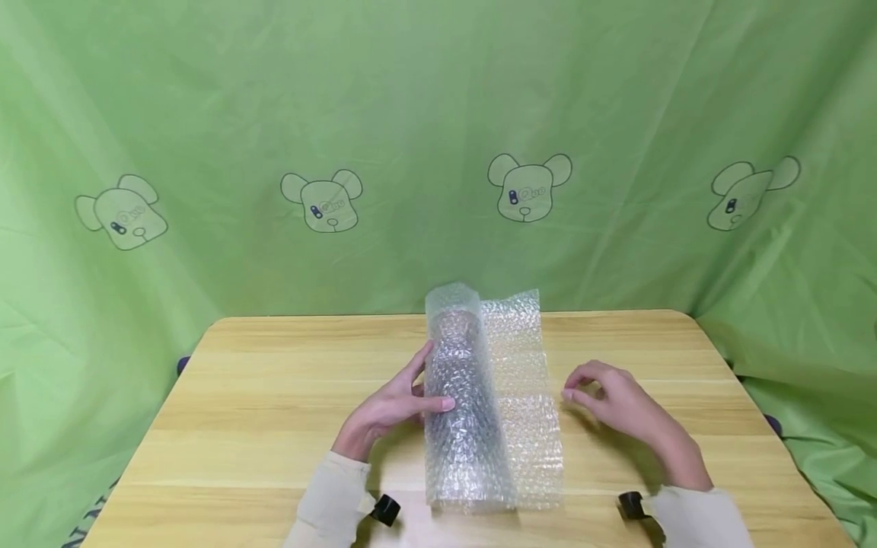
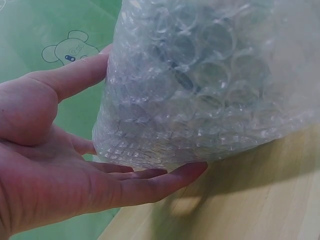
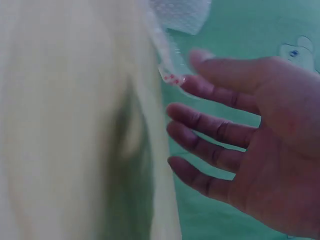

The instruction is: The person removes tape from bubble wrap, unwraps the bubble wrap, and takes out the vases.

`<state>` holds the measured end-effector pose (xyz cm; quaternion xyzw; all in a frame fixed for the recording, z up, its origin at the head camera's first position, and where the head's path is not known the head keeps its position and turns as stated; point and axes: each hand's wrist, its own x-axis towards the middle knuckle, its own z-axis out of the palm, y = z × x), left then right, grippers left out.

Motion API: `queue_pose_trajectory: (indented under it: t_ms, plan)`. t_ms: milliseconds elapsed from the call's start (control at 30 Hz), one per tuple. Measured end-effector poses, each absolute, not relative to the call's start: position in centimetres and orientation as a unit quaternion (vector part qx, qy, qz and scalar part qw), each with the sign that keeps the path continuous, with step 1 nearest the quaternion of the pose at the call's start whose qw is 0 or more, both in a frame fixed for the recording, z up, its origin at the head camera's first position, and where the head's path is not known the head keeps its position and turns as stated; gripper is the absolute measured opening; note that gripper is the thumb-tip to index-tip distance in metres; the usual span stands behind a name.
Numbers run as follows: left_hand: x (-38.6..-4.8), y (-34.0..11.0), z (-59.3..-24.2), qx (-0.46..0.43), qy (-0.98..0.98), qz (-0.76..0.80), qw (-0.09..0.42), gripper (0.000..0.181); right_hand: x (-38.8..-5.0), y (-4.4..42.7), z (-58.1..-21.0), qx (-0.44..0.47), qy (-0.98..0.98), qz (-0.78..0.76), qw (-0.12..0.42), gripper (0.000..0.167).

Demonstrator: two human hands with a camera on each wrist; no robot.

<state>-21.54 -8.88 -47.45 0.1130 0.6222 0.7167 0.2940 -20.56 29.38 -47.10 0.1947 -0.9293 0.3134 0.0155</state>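
Note:
A roll of clear bubble wrap [image 1: 460, 411] lies lengthwise on the table around a darker cylindrical thing, which shows only dimly through it. Its loose flap [image 1: 524, 396] spreads to the right. My left hand [image 1: 390, 403] grips the roll from the left, thumb on top; in the left wrist view the fingers of this hand [image 2: 75, 165] reach under the wrap [image 2: 200, 90]. My right hand [image 1: 620, 403] hovers right of the flap, fingers loosely bent. In the right wrist view a small clear piece with red marks [image 3: 172, 79] meets the index fingertip of this hand [image 3: 250, 130]; thumb and index stand apart.
The light wooden table [image 1: 274, 380] has rounded back corners. Behind it and at both sides hangs a green cloth [image 1: 411, 91] printed with bear heads. A black wrist device [image 1: 386, 510] sits at my left sleeve, another [image 1: 632, 505] at my right.

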Motion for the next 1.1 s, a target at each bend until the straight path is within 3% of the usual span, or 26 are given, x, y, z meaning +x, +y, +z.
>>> queue_pose_trajectory:
  t_ms: [333,500,733,1100]
  plan:
    - [-21.6,-8.8,-47.1,0.117,0.619,0.719,0.293,0.116,-19.6,31.7,-44.0,0.183,-0.929,0.278,0.162,0.014]
    - [-21.7,-8.8,-47.1,0.115,0.621,0.718,0.292,0.115,-19.6,30.3,-43.5,0.188,-0.919,0.288,0.192,0.02]
    - [-21.6,-8.7,-47.1,0.115,0.621,0.716,0.297,0.116,-19.9,27.1,-44.9,0.24,-0.903,0.317,0.16,0.042]
    - [-21.4,-8.8,-47.3,0.112,0.619,0.719,0.295,0.116,-21.2,23.5,-46.2,0.28,-0.917,0.282,0.027,0.081]
